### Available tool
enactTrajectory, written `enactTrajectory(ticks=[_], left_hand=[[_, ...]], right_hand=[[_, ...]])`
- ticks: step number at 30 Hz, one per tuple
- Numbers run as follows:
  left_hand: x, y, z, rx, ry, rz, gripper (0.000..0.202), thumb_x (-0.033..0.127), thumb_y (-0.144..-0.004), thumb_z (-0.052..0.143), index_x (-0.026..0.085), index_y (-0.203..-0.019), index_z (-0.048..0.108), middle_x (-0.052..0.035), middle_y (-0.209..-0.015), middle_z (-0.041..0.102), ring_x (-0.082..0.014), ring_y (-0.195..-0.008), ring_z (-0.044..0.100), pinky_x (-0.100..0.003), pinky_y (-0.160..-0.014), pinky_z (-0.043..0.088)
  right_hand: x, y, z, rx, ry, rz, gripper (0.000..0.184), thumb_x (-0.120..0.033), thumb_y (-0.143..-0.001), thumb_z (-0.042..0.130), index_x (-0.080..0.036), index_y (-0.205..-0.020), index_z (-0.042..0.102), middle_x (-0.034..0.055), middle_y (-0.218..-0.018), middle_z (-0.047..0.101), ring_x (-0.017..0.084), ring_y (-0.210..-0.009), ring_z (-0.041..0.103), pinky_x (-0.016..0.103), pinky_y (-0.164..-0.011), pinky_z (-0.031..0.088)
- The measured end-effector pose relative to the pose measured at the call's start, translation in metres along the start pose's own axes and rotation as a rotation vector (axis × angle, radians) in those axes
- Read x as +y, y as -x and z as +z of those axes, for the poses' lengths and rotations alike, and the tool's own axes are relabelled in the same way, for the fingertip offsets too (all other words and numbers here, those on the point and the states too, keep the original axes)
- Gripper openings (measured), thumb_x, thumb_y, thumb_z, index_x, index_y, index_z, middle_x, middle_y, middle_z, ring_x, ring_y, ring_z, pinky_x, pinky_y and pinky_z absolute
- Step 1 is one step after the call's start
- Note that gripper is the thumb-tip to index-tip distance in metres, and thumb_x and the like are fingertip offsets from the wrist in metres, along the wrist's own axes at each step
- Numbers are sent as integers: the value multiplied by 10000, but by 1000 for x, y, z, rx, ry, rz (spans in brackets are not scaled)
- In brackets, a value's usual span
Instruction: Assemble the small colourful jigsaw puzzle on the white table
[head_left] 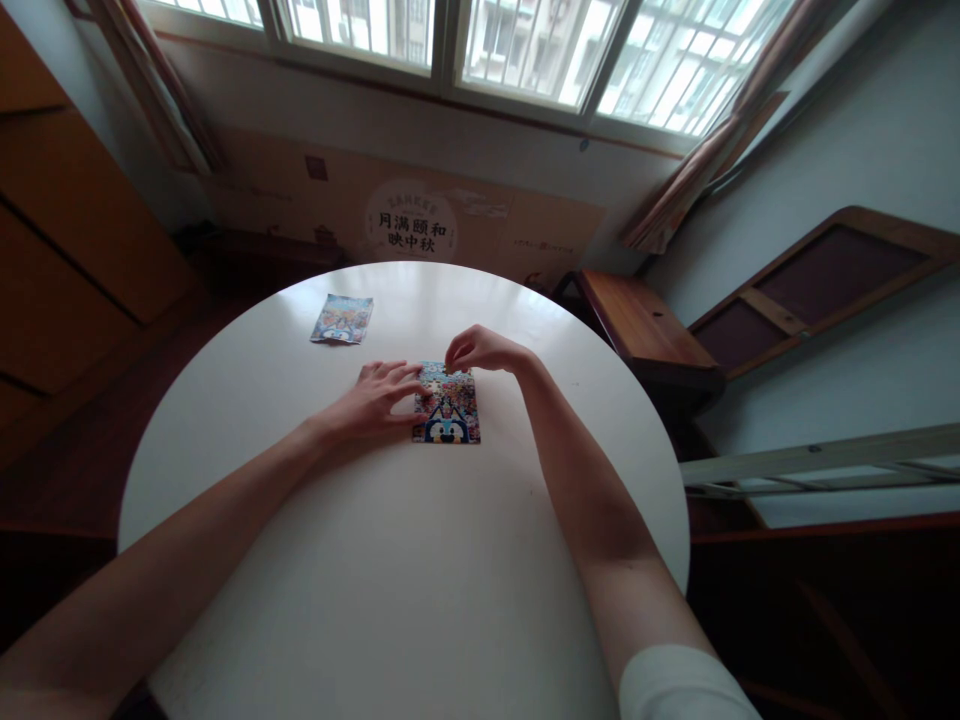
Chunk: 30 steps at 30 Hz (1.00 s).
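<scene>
A small jigsaw puzzle (450, 425) lies flat on the white round table, with a blue cartoon dog face at its near edge and a crowded colourful picture above. Along its left side rests my left hand (379, 398), fingers spread, the fingertips touching the puzzle. My right hand (480, 350) is over the puzzle's far right part, thumb and fingers pinched together and pointing down. Something small, seemingly a puzzle piece, is at those fingertips, mostly hidden. Gaps in the picture show near the middle and far part.
A colourful printed packet (342, 320) lies on the round table (360, 580) at the far left. Behind the table are a wall with Chinese lettering and barred windows (525, 50). A wooden desk (645, 320) stands at the right, orange cabinets (67, 220) at the left.
</scene>
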<state>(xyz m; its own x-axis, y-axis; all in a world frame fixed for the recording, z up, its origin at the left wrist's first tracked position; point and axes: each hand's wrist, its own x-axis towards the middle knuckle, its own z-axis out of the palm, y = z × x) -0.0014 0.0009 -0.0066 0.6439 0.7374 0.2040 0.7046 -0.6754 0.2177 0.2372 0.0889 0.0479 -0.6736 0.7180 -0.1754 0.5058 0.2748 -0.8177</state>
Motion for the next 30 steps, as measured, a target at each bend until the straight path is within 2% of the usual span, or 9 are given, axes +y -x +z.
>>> enactTrajectory(ticks=[8, 21, 27, 30], left_hand=[[1, -1, 0, -10, -12, 0, 423, 589, -865, 458, 335, -1176, 590, -56, -1438, 419, -312, -1323, 339, -496, -1058, 210], [1, -1, -1, -5, -13, 8, 431, 581, -862, 469, 347, -1207, 581, -58, -1435, 423, -319, -1314, 352, -501, -1049, 220], [1, -2, 0, 10, -10, 12, 413, 567, -863, 478, 342, -1190, 592, -51, -1438, 423, -319, -1317, 346, -501, -1056, 214], [0, -2, 1, 13, -8, 9, 414, 566, -860, 482, 337, -1188, 592, -57, -1442, 419, -323, -1316, 349, -505, -1053, 217]], right_hand=[[-11, -8, 14, -30, 92, -84, 144, -193, -648, 713, -119, -771, 722, 32, -693, 689, 114, -666, 594, 229, -615, 442], [-10, -15, 26, -39, 244, -15, 133, -139, -671, 678, -89, -788, 714, 22, -659, 646, 105, -618, 554, 205, -561, 397], [-17, -13, 28, 66, 391, 34, 248, -146, -638, 713, -112, -883, 695, -5, -692, 589, 82, -592, 494, 202, -553, 353], [-19, -11, 28, 104, 381, 22, 205, -169, -666, 702, -112, -863, 687, -8, -684, 564, 78, -593, 479, 208, -569, 349]])
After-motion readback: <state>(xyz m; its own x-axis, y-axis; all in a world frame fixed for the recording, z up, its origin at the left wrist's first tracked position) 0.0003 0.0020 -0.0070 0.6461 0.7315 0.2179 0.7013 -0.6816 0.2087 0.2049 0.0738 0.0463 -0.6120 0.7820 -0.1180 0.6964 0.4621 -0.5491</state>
